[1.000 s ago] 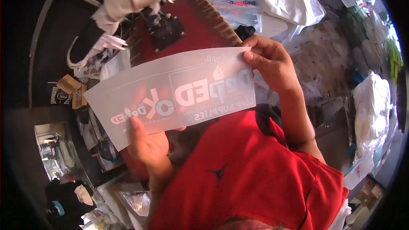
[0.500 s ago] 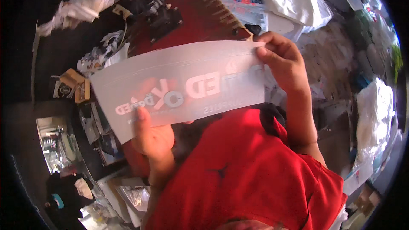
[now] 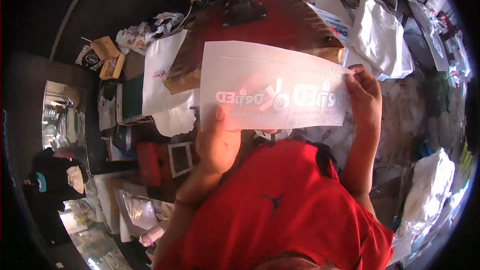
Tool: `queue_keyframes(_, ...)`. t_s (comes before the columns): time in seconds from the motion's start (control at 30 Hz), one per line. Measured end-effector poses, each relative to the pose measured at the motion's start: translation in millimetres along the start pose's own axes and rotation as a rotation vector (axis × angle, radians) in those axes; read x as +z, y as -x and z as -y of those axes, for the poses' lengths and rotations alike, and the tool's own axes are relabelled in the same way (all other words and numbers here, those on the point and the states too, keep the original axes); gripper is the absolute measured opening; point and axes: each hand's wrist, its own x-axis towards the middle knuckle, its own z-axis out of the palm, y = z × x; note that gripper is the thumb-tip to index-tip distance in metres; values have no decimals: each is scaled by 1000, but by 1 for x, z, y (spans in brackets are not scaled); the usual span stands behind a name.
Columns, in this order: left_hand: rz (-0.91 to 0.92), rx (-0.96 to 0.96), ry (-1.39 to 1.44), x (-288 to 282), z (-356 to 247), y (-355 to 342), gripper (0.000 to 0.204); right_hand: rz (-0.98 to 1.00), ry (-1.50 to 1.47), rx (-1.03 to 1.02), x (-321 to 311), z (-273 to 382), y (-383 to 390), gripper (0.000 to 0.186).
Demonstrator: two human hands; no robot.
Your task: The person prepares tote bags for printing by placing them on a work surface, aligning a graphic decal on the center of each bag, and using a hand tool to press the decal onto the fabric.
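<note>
Wearing a bright red cloth shirt (image 3: 272, 185), nearest of all. Grasping, with the left hand (image 3: 218, 147), the lower left part of a thin white rectangular sheet (image 3: 250, 70) printed with pale red and grey mirrored lettering; laying the thumb on its near face and tucking the other fingers, mostly hidden, behind it. Pinching the same sheet's upper right corner between thumb and fingers of the right hand (image 3: 366, 95). Holding it up in mid-air before the chest, gently bowed, and blocking from view part of the near edge of a flat dark red panel (image 3: 295, 22) with notched tan sides. By that panel's near left corner, a white printed piece (image 3: 162, 80), paper or cloth, cannot tell which. Toward the panel's far edge, a black metal bracket (image 3: 245, 14). Beyond its right edge, a folded white cloth (image 3: 375, 40). Well off past its left edge, a small brown cardboard box (image 3: 111, 70).
</note>
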Motion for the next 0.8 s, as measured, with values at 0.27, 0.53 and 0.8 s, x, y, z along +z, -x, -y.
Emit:
queue_keyframes(0.27, 269, -262, -430, -10, -33, 12, 22, 171, 130, 24, -28, 10, 17, 11)
queue_keyframes(0.53, 415, 62, -808, -87, 53, 15, 22, 273, 458, 392, -54, -11, 23, 7)
queue_keyframes(0.8, -82, -206, -740, -144, 116, 13, 12, 324, 494, 258, -18, -87, 5, 15)
